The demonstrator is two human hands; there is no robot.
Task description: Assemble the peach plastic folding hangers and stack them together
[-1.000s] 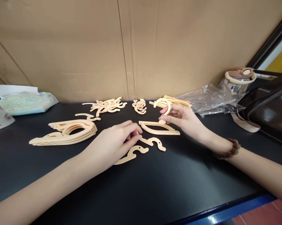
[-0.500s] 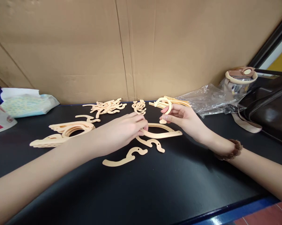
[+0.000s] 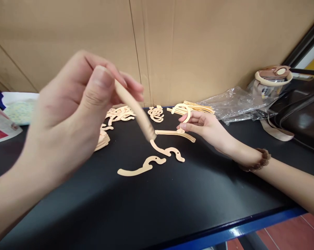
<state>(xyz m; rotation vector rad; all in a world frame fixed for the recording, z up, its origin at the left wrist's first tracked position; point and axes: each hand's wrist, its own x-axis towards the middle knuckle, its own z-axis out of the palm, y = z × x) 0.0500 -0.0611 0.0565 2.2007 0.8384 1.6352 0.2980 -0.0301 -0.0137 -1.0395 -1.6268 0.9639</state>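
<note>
Brown cardboard [image 3: 203, 48] behind a black table [image 3: 172, 201]

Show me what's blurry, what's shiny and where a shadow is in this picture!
In the head view, the pale strip in the left hand is smeared, most at its lower end; in the head view, the blue table edge carries a bright glare and the clear plastic glints; in the head view, soft shadow darkens the black tabletop.

Left hand [image 3: 68, 111] raised high, right hand [image 3: 207, 129] lower, both pinching thumb against fingers
</note>
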